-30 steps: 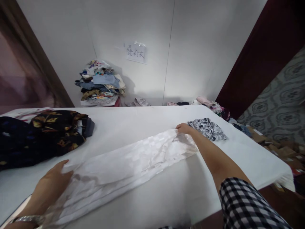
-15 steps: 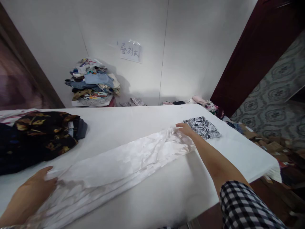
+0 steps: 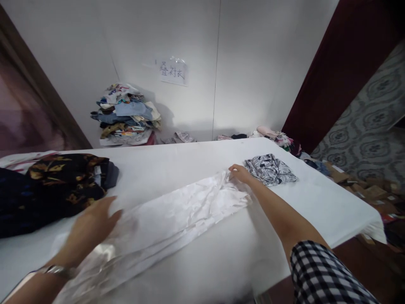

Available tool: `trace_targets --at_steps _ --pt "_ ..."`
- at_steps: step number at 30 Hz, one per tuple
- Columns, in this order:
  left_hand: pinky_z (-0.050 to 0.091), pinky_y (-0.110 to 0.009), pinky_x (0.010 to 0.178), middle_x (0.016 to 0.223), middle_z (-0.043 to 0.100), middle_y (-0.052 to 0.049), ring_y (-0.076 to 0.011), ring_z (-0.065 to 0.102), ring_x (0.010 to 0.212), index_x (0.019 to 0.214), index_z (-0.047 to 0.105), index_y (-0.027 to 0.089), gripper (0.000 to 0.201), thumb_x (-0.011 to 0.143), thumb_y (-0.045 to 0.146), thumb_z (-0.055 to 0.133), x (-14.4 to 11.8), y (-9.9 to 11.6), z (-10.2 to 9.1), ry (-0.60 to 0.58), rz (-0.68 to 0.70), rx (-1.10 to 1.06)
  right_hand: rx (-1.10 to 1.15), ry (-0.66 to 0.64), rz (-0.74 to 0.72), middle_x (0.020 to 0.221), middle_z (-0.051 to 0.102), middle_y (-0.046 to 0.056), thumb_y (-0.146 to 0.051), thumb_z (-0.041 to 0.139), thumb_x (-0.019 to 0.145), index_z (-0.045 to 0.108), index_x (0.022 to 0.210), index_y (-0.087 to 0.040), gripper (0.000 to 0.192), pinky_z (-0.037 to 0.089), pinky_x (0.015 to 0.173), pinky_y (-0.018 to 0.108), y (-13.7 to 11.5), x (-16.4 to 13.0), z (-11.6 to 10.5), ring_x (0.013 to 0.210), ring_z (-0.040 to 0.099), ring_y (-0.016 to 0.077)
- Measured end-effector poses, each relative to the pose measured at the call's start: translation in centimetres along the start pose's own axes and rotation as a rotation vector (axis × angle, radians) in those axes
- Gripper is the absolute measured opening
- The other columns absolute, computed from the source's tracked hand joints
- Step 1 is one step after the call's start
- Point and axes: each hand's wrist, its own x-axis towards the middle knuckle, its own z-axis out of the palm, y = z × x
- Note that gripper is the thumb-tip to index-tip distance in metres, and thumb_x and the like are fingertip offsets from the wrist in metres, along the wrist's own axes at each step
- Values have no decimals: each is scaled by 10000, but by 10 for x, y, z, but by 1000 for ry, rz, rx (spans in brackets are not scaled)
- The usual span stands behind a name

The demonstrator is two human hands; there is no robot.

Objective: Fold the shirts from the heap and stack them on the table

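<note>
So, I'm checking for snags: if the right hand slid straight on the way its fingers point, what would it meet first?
Probably nothing soon: the right hand points left and away along the white garment's far end, then bare white table. Depth is unclear.

At about seven o'clock in the head view, the person's bare left hand (image 3: 90, 228) leads back to a wrist ringed by a silver metal link watch band (image 3: 56, 270); the forearm behind it is uncovered; toward one o'clock, the bare right hand (image 3: 239, 173) ends a long uncovered forearm; at five o'clock the upper arm is wrapped in a black-and-white checked fabric short sleeve (image 3: 322, 276), its small squares even and its hem edge curved.
</note>
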Motion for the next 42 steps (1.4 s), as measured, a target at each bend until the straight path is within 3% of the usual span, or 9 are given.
trace_targets --at_steps 7,9,12,19,29,32,35,38,42 --pt "334 -413 1157 1498 477 -145 -283 437 1379 1368 496 138 561 915 466 444 44 243 29 -351 450 -308 -26 -17 -26 1023 717 51 -135 521 741 648 867 -201 191 495 917 333 1 -15 -7 980 650 200" --pt "335 -385 1153 1515 456 -137 -263 421 1393 1373 489 144 518 942 423 424 50 287 41 -398 460 -278 -39 1 -36 1150 691 65 -144 523 755 664 1009 -208 298 461 982 355 -1 -11 -4 1074 624 209" --pt "341 -405 1140 1502 466 -149 -280 407 1399 1340 508 142 485 931 399 471 53 321 57 -399 452 -237 -44 -3 -42 1218 671 72 -140 561 723 665 1102 -214 400 440 1009 357 -2 0 3 1133 600 224" --pt "418 -390 1048 1315 623 -127 -259 539 1257 1183 611 163 318 936 296 461 49 329 73 -358 451 -173 4 -57 -47 693 658 -12 -156 575 580 635 675 -201 121 488 720 269 4 5 10 721 598 174" --pt "499 -389 900 1048 709 -162 -266 645 1047 1009 672 121 342 920 125 341 54 327 80 -319 479 -108 154 -8 -130 918 696 36 -218 460 608 437 632 -221 34 488 791 291 6 -18 0 906 625 176" --pt "381 -417 1085 1161 684 -121 -246 565 1195 1003 667 167 281 905 141 405 49 324 78 -299 621 -132 115 -1 -139 795 672 13 -225 471 633 436 648 -225 38 492 783 305 5 -18 -3 820 618 173" --pt "222 -506 1186 1437 532 -103 -255 424 1358 1211 590 197 342 901 189 446 47 322 81 -289 710 -171 18 11 -139 758 651 4 -215 493 646 521 691 -215 53 487 763 319 3 -15 -3 768 597 183" --pt "233 -568 1167 1522 446 -104 -266 369 1406 1353 480 215 432 928 260 419 47 323 88 -382 769 -203 -96 28 -161 889 683 28 -177 512 673 630 810 -210 183 462 859 339 -3 -9 3 888 603 206" --pt "267 -569 1149 1498 480 -96 -275 381 1404 1301 538 238 424 969 432 359 47 326 90 -454 799 -214 -232 -8 -182 913 704 57 -143 574 704 681 786 -206 148 422 951 357 -11 -4 16 959 614 226"
